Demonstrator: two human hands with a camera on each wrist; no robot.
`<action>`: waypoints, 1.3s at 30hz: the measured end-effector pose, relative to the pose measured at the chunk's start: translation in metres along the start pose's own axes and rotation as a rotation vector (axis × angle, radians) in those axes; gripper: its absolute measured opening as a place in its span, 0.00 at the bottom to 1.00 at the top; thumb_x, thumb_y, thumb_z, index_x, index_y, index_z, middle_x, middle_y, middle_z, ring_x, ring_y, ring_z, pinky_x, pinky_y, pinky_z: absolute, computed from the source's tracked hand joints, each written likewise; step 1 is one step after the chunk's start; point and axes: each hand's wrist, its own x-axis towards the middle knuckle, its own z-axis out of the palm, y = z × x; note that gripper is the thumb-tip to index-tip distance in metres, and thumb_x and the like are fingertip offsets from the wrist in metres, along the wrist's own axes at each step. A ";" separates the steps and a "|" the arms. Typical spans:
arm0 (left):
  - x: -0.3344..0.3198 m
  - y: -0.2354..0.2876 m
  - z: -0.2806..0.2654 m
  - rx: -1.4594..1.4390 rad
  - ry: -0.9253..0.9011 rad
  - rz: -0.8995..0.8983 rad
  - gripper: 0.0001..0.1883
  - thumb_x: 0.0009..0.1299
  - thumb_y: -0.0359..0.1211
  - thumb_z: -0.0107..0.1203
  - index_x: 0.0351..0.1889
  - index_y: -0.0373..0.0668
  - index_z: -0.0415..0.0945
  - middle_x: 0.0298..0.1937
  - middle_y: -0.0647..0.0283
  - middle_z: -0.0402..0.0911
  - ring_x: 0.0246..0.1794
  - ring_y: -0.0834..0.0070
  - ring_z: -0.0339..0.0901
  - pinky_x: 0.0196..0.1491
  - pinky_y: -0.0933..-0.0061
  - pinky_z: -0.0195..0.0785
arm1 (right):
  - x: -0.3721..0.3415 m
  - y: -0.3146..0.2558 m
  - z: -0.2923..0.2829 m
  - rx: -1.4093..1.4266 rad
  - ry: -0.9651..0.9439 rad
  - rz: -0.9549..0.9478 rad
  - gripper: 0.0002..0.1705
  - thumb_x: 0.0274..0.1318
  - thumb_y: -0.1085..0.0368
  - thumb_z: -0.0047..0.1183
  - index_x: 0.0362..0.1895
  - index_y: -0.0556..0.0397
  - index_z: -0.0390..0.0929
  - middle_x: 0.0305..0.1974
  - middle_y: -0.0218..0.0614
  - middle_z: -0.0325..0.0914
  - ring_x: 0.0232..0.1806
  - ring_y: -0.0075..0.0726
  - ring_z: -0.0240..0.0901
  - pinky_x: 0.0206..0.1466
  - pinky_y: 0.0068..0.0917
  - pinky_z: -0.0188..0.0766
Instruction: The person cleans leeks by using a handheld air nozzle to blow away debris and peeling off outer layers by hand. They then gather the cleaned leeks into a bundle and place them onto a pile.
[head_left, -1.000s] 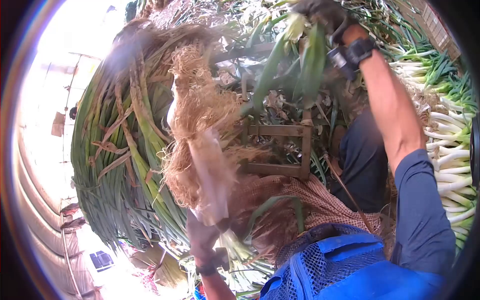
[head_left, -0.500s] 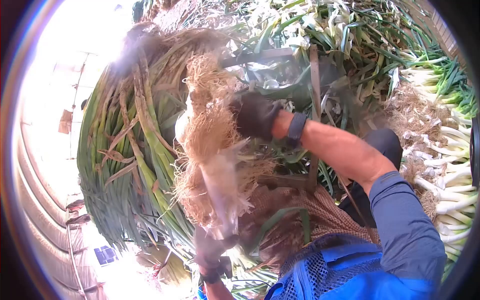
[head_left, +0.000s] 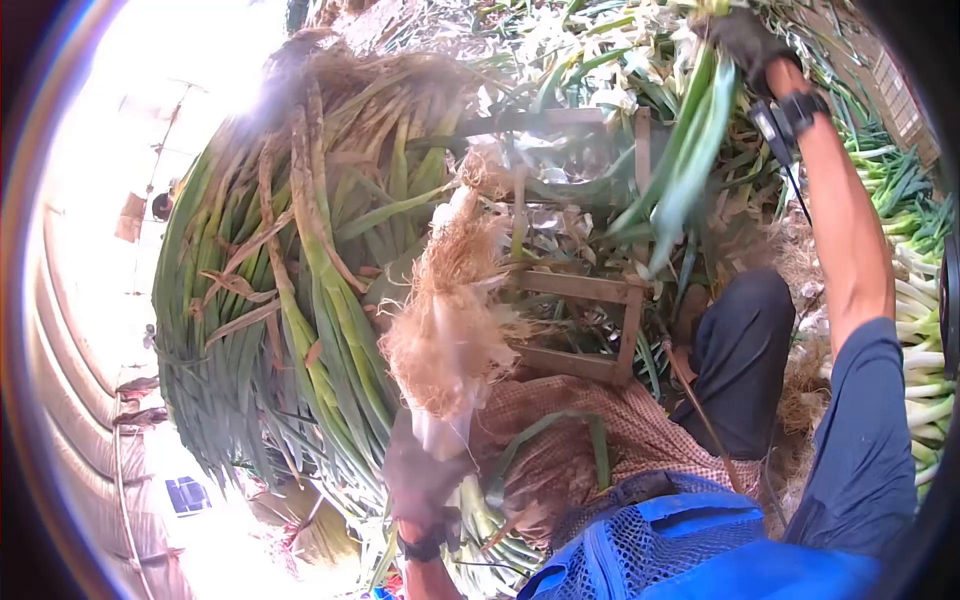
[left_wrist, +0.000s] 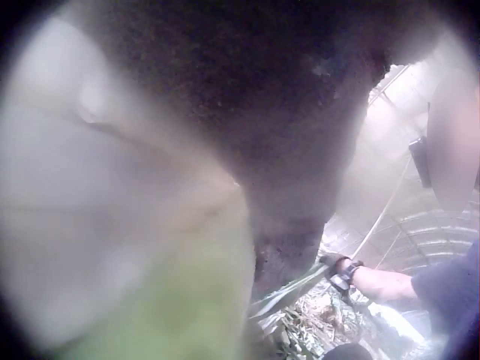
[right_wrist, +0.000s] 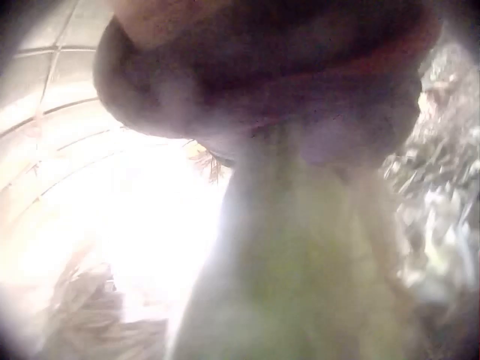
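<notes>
My left hand (head_left: 425,470), in a dark glove, grips a leek by its white stem (head_left: 440,430) at the lower middle of the head view. Shaggy tan roots (head_left: 450,310) rise above that hand. Close up in the left wrist view, the pale stem (left_wrist: 112,210) lies against the dark glove. At the upper right, my gloved right hand (head_left: 748,45) holds several long green leaves (head_left: 685,170) that hang down from it. The right wrist view shows the green leaves (right_wrist: 300,255) coming out below the curled glove (right_wrist: 300,97).
A large heap of untrimmed leeks (head_left: 240,310) stands at the left. White-stemmed leeks (head_left: 920,330) lie in a row at the far right. A wooden frame (head_left: 580,285) stands before the knee (head_left: 745,330), amid loose leaf scraps (head_left: 620,60). Checked cloth (head_left: 650,420) covers the lap.
The right hand reached in beside the roots half a second ago, then swung out to the upper right with green leaves. The left hand still holds its stem, nearly in place.
</notes>
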 end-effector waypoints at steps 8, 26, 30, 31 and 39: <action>-0.004 -0.022 0.018 0.121 0.130 0.030 0.58 0.44 0.40 0.82 0.73 0.30 0.64 0.59 0.41 0.83 0.61 0.44 0.81 0.64 0.55 0.76 | -0.101 -0.031 0.002 0.040 -0.274 -0.178 0.18 0.65 0.52 0.58 0.38 0.54 0.88 0.38 0.48 0.89 0.40 0.48 0.88 0.46 0.43 0.82; 0.002 -0.037 0.034 -0.115 0.197 0.018 0.60 0.47 0.49 0.85 0.72 0.27 0.64 0.62 0.41 0.82 0.63 0.52 0.82 0.64 0.58 0.75 | -0.151 -0.250 0.103 0.549 -0.457 -0.410 0.17 0.61 0.55 0.65 0.33 0.57 0.86 0.35 0.48 0.88 0.37 0.42 0.88 0.39 0.41 0.81; -0.003 -0.040 0.032 -0.156 0.126 -0.019 0.61 0.46 0.47 0.86 0.74 0.29 0.63 0.63 0.43 0.81 0.63 0.55 0.81 0.65 0.58 0.74 | -0.073 -0.210 0.084 0.563 -0.271 -0.144 0.17 0.59 0.55 0.67 0.32 0.58 0.85 0.34 0.48 0.88 0.36 0.40 0.88 0.38 0.40 0.81; -0.006 -0.041 0.031 -0.168 0.106 -0.030 0.61 0.46 0.47 0.86 0.74 0.29 0.62 0.63 0.43 0.81 0.63 0.55 0.81 0.65 0.58 0.74 | -0.043 -0.190 0.071 0.543 -0.213 -0.067 0.17 0.59 0.55 0.67 0.32 0.58 0.85 0.34 0.47 0.88 0.36 0.40 0.88 0.37 0.40 0.81; 0.001 -0.044 0.024 -0.628 -0.020 0.010 0.55 0.48 0.37 0.86 0.73 0.32 0.65 0.58 0.54 0.85 0.57 0.61 0.84 0.60 0.62 0.78 | -0.092 -0.178 0.095 0.539 -0.226 -0.628 0.58 0.45 0.51 0.77 0.81 0.48 0.65 0.70 0.52 0.75 0.65 0.48 0.78 0.71 0.41 0.75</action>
